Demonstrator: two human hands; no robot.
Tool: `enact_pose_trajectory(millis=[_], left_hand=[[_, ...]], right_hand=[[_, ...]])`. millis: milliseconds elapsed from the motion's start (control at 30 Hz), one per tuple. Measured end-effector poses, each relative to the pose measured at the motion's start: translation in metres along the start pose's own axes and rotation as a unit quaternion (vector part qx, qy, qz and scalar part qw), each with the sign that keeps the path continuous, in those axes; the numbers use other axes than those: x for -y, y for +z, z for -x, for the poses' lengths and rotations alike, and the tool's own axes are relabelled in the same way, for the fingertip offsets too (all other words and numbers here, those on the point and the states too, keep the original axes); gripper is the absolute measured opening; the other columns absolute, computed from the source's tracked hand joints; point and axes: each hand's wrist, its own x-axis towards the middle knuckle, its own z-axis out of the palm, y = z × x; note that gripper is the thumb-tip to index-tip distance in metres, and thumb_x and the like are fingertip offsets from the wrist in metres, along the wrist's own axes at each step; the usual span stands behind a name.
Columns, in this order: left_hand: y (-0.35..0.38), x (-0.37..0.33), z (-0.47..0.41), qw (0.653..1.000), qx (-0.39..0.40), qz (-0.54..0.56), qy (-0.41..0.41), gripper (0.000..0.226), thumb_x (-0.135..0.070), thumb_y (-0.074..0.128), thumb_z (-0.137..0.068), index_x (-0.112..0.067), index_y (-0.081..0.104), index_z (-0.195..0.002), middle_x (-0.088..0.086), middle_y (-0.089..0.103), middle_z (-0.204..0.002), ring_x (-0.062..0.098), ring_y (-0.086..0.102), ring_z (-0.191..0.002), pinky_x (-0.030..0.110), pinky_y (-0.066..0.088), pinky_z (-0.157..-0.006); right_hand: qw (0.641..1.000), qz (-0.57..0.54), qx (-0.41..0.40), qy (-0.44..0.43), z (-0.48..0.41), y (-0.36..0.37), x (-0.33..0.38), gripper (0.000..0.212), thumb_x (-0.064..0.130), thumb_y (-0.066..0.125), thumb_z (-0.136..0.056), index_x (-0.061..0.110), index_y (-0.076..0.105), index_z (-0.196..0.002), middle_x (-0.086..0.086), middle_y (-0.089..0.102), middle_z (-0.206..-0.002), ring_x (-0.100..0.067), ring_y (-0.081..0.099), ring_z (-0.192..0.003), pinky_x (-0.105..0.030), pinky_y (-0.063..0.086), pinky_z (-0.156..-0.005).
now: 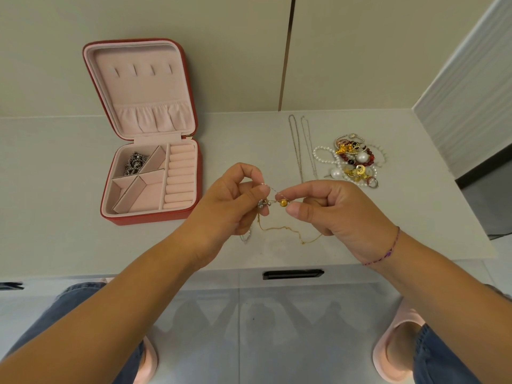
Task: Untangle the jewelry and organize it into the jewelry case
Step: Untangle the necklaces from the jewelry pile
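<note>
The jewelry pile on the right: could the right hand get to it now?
Probably yes: bare countertop lies between the right hand and the jewelry pile, though that hand is pinching a gold-bead chain.

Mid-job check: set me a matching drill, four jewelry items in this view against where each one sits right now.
Items
1. gold bead on thin gold chain
2. dark silver ornate piece
3. two thin silver chains
4. tangled heap of pearls, red beads and gold pieces

Places
A. in the open red jewelry case, back-left compartment
B. pinched between left hand and right hand
C. right end of the white tabletop
D. laid straight, just left of item 4

Pairs: 1-B, 2-A, 3-D, 4-C
</note>
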Motion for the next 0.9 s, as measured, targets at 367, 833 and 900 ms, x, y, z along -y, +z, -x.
enact_pose_trajectory(millis=[367, 833, 900], left_hand=[[0.0015, 0.0009, -0.0003, 0.999, -0.019, -0.034, 0.007, 0.007, -0.011, 0.052, -0.095, -0.015, 0.055, -0.091, 0.000, 0.055, -0.056, 0.005, 0.032, -0.038, 0.015, 0.026, -0.038], [0.0031, -0.0008, 0.0055, 0.991, 0.011, -0.132, 0.028, 0.012, -0.012, 0.062, -0.089, -0.009, 0.068, -0.099, -0.004, 0.064, -0.068, -0.002, 0.047, -0.042, 0.006, 0.032, -0.044], [0.0035, -0.0011, 0.0062, 0.989, 0.019, -0.143, 0.020, 0.015, -0.018, 0.065, -0.086, -0.015, 0.069, -0.101, -0.005, 0.065, -0.068, 0.000, 0.044, -0.041, 0.010, 0.032, -0.043]], right_hand=[[0.999, 0.018, -0.027, -0.024, 0.0003, 0.0008, -0.0014, 0.010, 0.009, 0.068, -0.081, 0.010, 0.073, -0.089, -0.003, 0.026, -0.049, -0.007, 0.020, -0.042, -0.006, 0.033, -0.046], [0.996, 0.039, -0.055, -0.049, -0.0017, -0.0014, -0.0070, 0.006, 0.010, 0.070, -0.080, 0.014, 0.073, -0.084, 0.002, 0.026, -0.047, -0.010, 0.021, -0.045, -0.012, 0.033, -0.049], [0.996, 0.047, -0.056, -0.056, -0.0008, -0.0014, -0.0075, 0.006, 0.011, 0.070, -0.080, 0.015, 0.073, -0.083, 0.004, 0.026, -0.046, -0.011, 0.021, -0.045, -0.013, 0.033, -0.050]])
